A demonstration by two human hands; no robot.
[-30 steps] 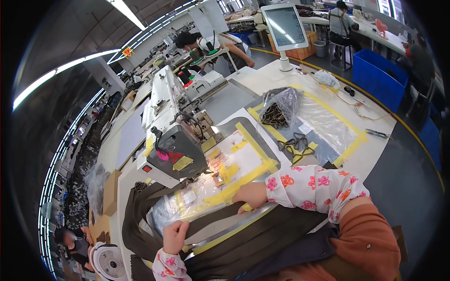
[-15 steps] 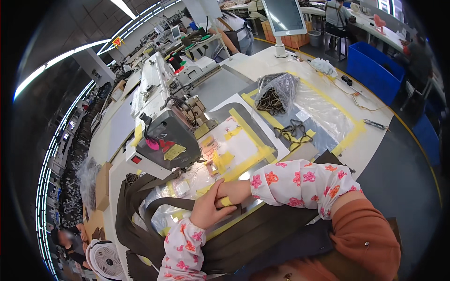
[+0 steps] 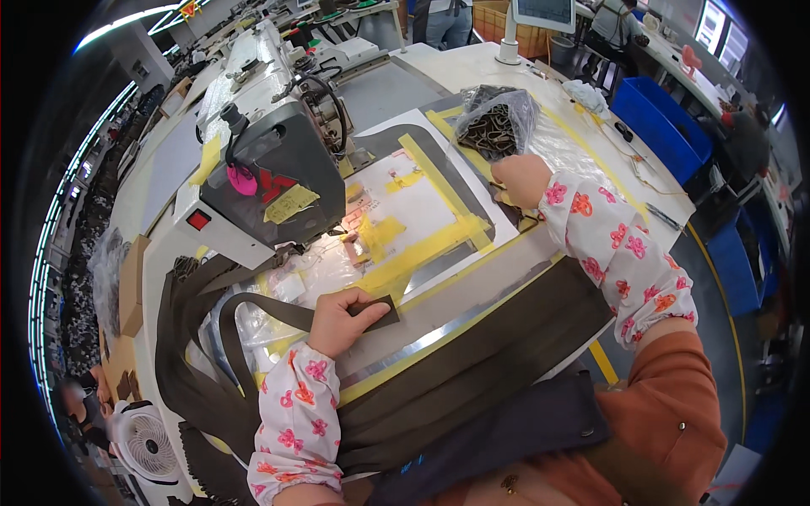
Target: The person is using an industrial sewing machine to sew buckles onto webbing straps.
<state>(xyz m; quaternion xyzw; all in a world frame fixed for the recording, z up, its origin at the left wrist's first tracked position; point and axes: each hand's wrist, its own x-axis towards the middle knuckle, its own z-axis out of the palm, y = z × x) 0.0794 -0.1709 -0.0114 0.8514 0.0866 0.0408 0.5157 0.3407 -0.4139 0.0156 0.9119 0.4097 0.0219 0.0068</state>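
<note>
My left hand (image 3: 340, 321) pinches the cut end of a dark brown webbing strap (image 3: 388, 314), thumb on top. The strap (image 3: 268, 305) loops back left from the hand and joins a pile of the same webbing. To the right, my right hand (image 3: 521, 180) reaches over loose triangular metal rings (image 3: 530, 221), beside a clear plastic bag (image 3: 523, 114) full of more rings. Its fingers are curled closed, and part of a ring shows at the fingertips; the rest is hidden. The sewing machine head (image 3: 295, 181) stands left of both hands, its light shining on the taped template (image 3: 422, 198).
Wide brown webbing (image 3: 472, 363) lies along the table's near edge. Snips (image 3: 664, 216) rest at the right edge, below a white screen stand (image 3: 508, 46). A blue bin (image 3: 661, 126) is on the floor at right; a white fan (image 3: 149, 443) is at lower left.
My hands were together over the strap end. The right hand has moved away to the far right, onto the loose rings. The left hand keeps the strap, slightly further left.
</note>
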